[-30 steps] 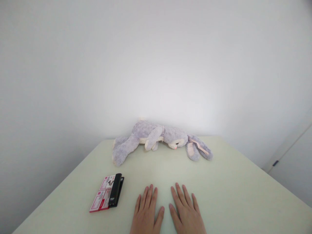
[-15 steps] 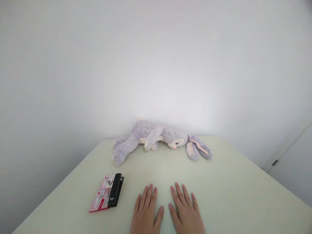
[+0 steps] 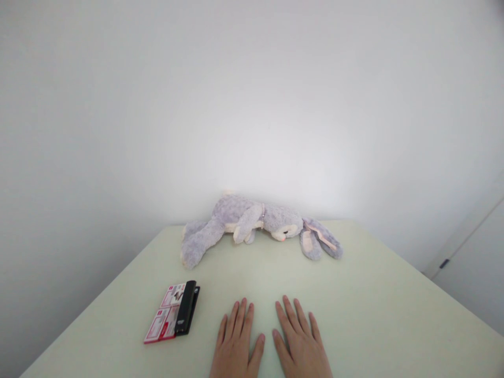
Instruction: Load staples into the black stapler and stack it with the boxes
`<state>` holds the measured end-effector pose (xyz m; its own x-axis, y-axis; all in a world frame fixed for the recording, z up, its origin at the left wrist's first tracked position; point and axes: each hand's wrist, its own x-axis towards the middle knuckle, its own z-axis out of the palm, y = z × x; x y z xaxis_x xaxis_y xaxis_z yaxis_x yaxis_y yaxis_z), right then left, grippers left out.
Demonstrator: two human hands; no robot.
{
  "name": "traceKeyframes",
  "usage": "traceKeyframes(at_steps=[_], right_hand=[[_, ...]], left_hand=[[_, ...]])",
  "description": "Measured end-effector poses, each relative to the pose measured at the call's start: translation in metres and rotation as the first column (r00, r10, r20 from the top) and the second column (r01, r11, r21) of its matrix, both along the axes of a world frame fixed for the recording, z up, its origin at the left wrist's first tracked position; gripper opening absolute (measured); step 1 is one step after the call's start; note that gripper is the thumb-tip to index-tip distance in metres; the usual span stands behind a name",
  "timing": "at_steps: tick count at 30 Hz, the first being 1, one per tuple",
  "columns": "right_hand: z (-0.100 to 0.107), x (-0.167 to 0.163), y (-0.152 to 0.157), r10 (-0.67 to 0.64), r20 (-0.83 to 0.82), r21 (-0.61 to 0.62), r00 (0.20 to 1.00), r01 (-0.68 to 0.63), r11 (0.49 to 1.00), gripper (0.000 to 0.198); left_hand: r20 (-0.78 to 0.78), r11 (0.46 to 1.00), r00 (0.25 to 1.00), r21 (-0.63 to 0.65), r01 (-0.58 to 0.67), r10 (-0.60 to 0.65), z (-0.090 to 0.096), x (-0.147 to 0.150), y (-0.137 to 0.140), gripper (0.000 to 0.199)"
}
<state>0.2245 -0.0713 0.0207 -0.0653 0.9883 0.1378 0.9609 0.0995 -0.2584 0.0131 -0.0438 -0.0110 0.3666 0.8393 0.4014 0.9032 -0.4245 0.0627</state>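
Note:
Palm down on the pale green table (image 3: 378,304), my left hand (image 3: 235,344) lies open with its fingers spread. My right hand (image 3: 301,344) rests flat beside it, also open, a small gap between the two thumbs. Neither hand holds anything. To the left of my left hand is a black stapler (image 3: 186,308), lying lengthwise away from me. Against its left side sit small red and white boxes (image 3: 164,317) with printed labels; the print is too small to read. No hand touches the stapler or the boxes.
A lilac plush rabbit (image 3: 236,212) lies on its side along the table's far edge, legs to the left and long ears to the right. Behind it rises a white wall (image 3: 252,105). A door-like panel with a dark fitting (image 3: 444,263) stands at the right.

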Motion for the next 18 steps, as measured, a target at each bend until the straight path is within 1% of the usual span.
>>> traceKeyframes(at_steps=[4,7,9,11,13,14,15,16,18], right_hand=[[-0.002,0.002,0.001,-0.001,-0.023,0.007,1.0,0.001,1.0,0.06],[-0.002,0.005,0.001,0.006,-0.062,-0.001,0.998,-0.006,1.0,0.06],[0.005,0.003,0.002,-0.012,-0.097,-0.019,0.995,0.011,1.0,0.06],[0.019,-0.007,0.006,-0.085,-0.149,-0.043,0.985,0.08,0.996,0.057],[0.04,-0.03,0.014,-0.153,-0.241,-0.055,0.958,0.144,0.988,0.051],[0.051,-0.046,0.019,-0.102,-0.32,-0.044,0.942,0.093,0.995,0.047],[0.061,-0.066,0.026,-0.02,-0.409,-0.019,0.912,0.014,1.0,0.046],[0.07,-0.087,0.033,0.044,-0.438,0.002,0.898,-0.048,0.999,0.046],[0.081,-0.133,0.049,0.115,-0.472,0.014,0.874,-0.123,0.992,0.059]], left_hand=[[-0.008,1.0,1.0,-0.023,-0.009,0.009,0.0,0.0,0.0,0.064],[-0.019,0.997,1.0,-0.077,-0.009,0.008,0.003,0.0,0.001,0.061],[-0.012,0.992,1.0,-0.128,-0.011,0.009,0.007,0.001,0.001,0.06],[0.007,0.983,1.0,-0.184,-0.013,0.015,0.012,0.003,0.0,0.06],[0.026,0.971,1.0,-0.239,-0.005,0.011,0.015,0.005,-0.002,0.061],[0.036,0.965,0.999,-0.26,0.007,0.002,0.015,0.006,-0.003,0.062],[0.047,0.961,0.999,-0.276,0.019,-0.006,0.015,0.007,-0.004,0.064],[0.058,0.958,0.998,-0.285,0.029,-0.013,0.014,0.008,-0.004,0.066],[0.072,0.956,0.997,-0.291,0.032,-0.011,0.009,0.009,-0.004,0.066]])
